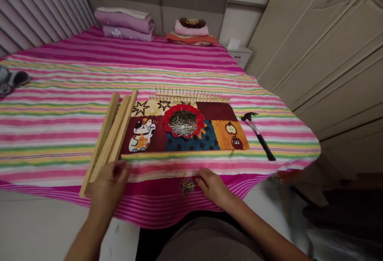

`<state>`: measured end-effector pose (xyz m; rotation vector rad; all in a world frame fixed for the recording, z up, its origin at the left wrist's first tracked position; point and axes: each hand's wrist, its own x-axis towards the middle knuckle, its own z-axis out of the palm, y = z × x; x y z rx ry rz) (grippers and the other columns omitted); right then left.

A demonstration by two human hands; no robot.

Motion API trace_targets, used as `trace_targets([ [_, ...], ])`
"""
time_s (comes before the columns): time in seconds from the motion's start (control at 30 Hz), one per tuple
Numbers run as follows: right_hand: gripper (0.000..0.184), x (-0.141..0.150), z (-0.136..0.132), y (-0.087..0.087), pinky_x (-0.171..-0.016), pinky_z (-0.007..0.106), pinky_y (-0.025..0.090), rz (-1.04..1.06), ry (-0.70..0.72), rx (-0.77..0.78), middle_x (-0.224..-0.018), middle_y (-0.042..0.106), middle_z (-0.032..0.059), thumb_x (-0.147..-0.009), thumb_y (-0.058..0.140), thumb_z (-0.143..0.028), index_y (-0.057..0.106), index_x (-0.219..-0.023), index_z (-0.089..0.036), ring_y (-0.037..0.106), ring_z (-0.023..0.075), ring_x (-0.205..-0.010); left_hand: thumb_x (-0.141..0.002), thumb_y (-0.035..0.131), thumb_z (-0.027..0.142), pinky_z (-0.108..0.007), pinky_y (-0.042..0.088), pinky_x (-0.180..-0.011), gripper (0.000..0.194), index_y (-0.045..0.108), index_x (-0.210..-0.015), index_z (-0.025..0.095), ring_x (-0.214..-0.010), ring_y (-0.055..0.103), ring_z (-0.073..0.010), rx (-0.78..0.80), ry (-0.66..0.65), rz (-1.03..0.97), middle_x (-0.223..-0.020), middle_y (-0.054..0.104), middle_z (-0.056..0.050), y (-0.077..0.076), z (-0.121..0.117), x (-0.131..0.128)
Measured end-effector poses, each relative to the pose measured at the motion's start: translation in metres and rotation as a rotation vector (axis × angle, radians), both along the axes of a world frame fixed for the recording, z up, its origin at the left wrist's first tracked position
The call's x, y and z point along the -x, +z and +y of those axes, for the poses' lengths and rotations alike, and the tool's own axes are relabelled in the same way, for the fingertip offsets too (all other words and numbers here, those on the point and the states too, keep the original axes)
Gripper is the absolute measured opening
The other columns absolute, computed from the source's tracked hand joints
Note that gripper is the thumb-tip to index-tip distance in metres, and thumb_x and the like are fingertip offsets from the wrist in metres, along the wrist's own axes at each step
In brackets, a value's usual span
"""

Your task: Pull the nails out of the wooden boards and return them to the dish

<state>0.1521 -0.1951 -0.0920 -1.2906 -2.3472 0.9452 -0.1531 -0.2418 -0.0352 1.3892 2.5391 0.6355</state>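
My left hand [108,181] is over the near ends of several pale wooden strips [115,133] lying side by side. It is smeared by motion, with its fingers curled, and their grip is unclear. Beside a small heap of loose nails [187,186] at the bed's front edge is my right hand [213,187]. Its fingers are bent and drawn together at the heap's right side; anything pinched there is too small to make out. A red scalloped bowl [166,122] full of nails stands on a patterned mat [191,143] with a cartoon cat.
Behind the bowl lie wooden strips studded with upright nails [191,94]. A claw hammer [259,135] with a black handle rests right of the mat. Folded bedding [128,23] sits at the headboard; a dark grey object [13,80] lies far left. Striped cloth [60,133] covers the bed.
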Motion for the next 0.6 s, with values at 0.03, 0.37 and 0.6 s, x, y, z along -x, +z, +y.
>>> trace_targets([
  [0.03, 0.014, 0.000, 0.002, -0.003, -0.073, 0.028, 0.044, -0.028, -0.003, -0.014, -0.083, 0.063, 0.0067, -0.088, 0.047, -0.013, 0.061, -0.085, -0.015, 0.057, 0.0176, -0.079, -0.080, 0.052, 0.033, -0.029, 0.053, -0.080, 0.024, 0.062, -0.094, 0.016, -0.085, 0.063, -0.0175, 0.027, -0.078, -0.029, -0.093, 0.067, -0.005, -0.010, -0.004, -0.014],
  [0.37, 0.015, -0.001, 0.002, -0.009, -0.074, 0.024, 0.043, -0.144, 0.025, 0.000, -0.085, 0.062, 0.0045, -0.087, 0.049, -0.010, 0.062, -0.088, -0.016, 0.057, 0.0151, -0.080, -0.084, 0.057, 0.035, -0.042, 0.050, -0.091, 0.027, 0.060, -0.096, 0.012, -0.100, 0.057, -0.0185, 0.266, -0.480, 0.107, -0.101, 0.061, -0.007, -0.057, 0.044, -0.107],
  [0.6, 0.025, -0.003, -0.003, -0.019, -0.077, 0.030, 0.043, -0.304, -0.015, 0.040, -0.103, 0.061, 0.0145, -0.081, 0.048, -0.008, 0.060, -0.102, -0.011, 0.058, 0.0209, -0.088, -0.084, 0.056, 0.038, -0.041, 0.051, -0.091, 0.033, 0.058, -0.106, 0.013, -0.101, 0.057, -0.0183, 0.313, -0.586, 0.093, -0.108, 0.059, -0.008, -0.052, 0.038, -0.105],
])
